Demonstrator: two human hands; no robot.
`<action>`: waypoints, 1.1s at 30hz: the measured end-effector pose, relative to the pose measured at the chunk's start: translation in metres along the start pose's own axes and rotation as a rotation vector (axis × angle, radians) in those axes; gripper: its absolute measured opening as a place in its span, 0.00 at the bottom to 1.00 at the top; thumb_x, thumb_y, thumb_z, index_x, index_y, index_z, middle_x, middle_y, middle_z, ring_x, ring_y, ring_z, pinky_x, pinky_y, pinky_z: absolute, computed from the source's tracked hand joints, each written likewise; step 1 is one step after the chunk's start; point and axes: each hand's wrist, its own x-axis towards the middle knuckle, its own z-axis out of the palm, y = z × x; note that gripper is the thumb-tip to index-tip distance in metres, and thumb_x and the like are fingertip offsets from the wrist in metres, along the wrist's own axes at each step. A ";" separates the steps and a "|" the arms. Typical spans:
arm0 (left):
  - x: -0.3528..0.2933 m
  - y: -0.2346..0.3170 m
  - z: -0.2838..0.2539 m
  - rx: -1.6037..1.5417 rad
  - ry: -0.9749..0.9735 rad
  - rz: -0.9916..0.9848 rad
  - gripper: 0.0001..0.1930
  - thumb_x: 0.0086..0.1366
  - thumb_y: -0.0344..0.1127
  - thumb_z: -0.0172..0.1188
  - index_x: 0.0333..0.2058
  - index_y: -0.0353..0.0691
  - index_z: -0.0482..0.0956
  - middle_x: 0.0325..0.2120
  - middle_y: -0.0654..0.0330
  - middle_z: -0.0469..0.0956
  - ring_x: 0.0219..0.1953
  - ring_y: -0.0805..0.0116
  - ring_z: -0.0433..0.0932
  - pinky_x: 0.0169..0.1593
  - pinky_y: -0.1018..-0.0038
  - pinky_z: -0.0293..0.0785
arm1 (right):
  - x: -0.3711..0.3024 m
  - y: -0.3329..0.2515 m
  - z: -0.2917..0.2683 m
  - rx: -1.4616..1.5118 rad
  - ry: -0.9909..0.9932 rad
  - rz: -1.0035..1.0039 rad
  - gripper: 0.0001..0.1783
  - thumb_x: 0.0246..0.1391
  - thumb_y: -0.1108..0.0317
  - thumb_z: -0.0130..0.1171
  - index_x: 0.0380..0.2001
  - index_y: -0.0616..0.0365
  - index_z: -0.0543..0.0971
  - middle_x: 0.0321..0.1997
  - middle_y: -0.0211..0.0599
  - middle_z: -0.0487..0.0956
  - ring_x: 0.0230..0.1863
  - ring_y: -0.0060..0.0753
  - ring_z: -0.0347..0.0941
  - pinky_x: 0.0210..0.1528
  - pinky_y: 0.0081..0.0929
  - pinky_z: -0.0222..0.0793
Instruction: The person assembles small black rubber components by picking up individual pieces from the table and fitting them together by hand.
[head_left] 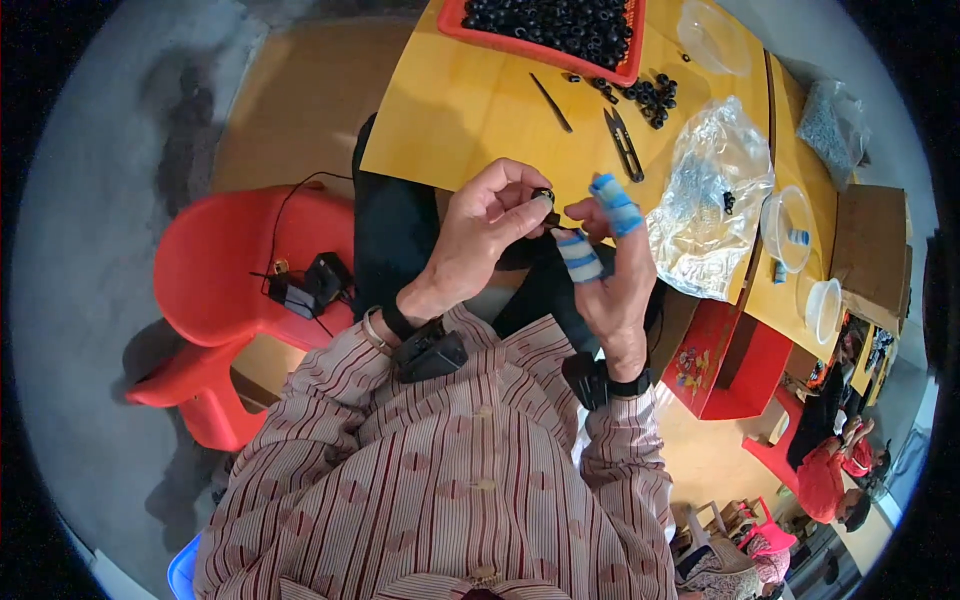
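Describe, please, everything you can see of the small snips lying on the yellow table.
The snips are slim and dark, with two narrow, pointed blades, slightly apart at the tips, and a long black handle. The blades look metallic; the handle's material is unclear. They lie on the yellow table, tips pointing away from the person and slightly left, just left of the clear plastic bag. The right hand is nearby but not holding them.

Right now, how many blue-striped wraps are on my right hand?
2: a thumb wrap and a finger wrap beyond it. Other fingers are partly hidden, so more are possible.
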 end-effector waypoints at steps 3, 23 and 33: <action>-0.005 0.004 0.002 -0.046 -0.047 0.020 0.08 0.61 0.26 0.55 0.39 0.36 0.70 0.29 0.67 0.72 0.32 0.83 0.70 0.37 0.84 0.68 | -0.010 0.000 0.004 0.251 0.066 0.147 0.29 0.44 0.80 0.61 0.52 0.60 0.67 0.35 0.37 0.75 0.32 0.29 0.72 0.34 0.23 0.69; -0.019 0.009 0.003 -0.014 -0.161 0.004 0.10 0.59 0.24 0.56 0.40 0.31 0.72 0.32 0.61 0.75 0.34 0.77 0.74 0.38 0.82 0.71 | -0.009 -0.018 -0.011 0.737 0.110 0.300 0.24 0.49 0.82 0.56 0.51 0.63 0.67 0.36 0.30 0.74 0.39 0.20 0.70 0.47 0.19 0.65; -0.021 0.011 0.007 0.063 -0.185 -0.020 0.10 0.58 0.24 0.57 0.40 0.31 0.73 0.34 0.62 0.76 0.34 0.79 0.75 0.38 0.83 0.72 | -0.006 -0.014 -0.020 0.813 0.007 0.357 0.24 0.48 0.82 0.57 0.51 0.63 0.68 0.37 0.31 0.74 0.39 0.20 0.70 0.46 0.19 0.66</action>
